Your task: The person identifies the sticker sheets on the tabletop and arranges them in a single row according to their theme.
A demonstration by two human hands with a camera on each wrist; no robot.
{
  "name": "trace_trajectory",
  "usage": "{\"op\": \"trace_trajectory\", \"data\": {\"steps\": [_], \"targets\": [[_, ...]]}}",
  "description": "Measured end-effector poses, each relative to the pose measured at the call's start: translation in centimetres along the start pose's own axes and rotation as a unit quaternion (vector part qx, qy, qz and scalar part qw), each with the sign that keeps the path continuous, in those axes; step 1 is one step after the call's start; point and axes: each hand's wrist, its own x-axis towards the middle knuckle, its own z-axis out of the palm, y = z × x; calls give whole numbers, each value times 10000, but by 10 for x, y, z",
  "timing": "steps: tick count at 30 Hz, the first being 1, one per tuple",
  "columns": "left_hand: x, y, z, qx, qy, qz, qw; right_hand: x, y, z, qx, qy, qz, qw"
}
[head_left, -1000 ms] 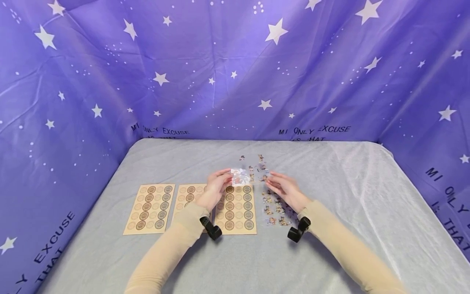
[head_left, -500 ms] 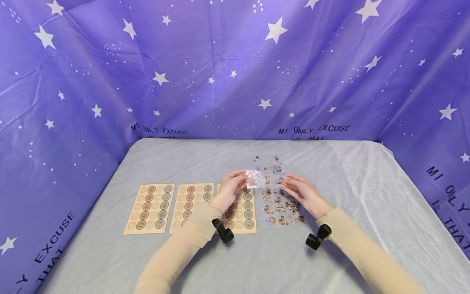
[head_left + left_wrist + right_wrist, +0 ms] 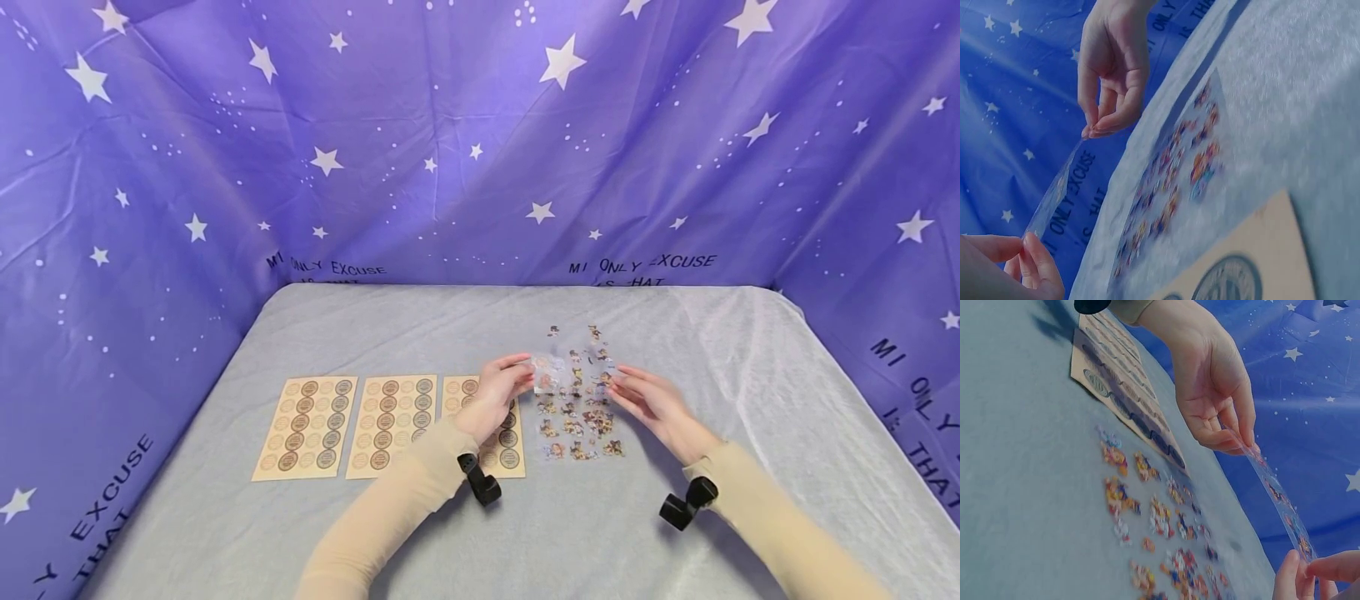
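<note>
A clear sheet of cartoon stickers [image 3: 576, 367] is held up above the table between both hands. My left hand [image 3: 497, 393] pinches its left edge with thumb and fingers. At the opposite edge, my right hand [image 3: 654, 407] pinches it the same way. Both wrist views show the held sheet [image 3: 1054, 194] [image 3: 1277, 497] thin and almost edge-on, stretched between the fingertips. Lying flat beneath it is a second clear sticker sheet [image 3: 573, 427], its upper part overlapped by the held one in the head view. The right wrist view shows its colourful cartoon figures [image 3: 1160, 515].
Three tan sheets of round stickers lie in a row to the left: one far left [image 3: 303, 429], one in the middle [image 3: 375, 433], and one [image 3: 513, 467] partly behind my left hand. A grey cloth [image 3: 720, 350] covers the table; a purple starry curtain [image 3: 450, 125] surrounds it.
Both hands have moved right together, carrying the held sticker sheet from beside the third tan sheet to over the flat clear sheet. Both grips stay the same.
</note>
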Motion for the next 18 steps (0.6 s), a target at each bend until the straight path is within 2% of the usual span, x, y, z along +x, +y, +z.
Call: {"op": "trace_trajectory", "data": {"steps": [9,18], "targets": [[-2,-13,21,-153,-135,138,9997,-14,-7,-21,147,-143,-17,9998],[-7,-22,42,-225,-199,54,9995,-28,-14,-41,389,-258,-75,9989]]}}
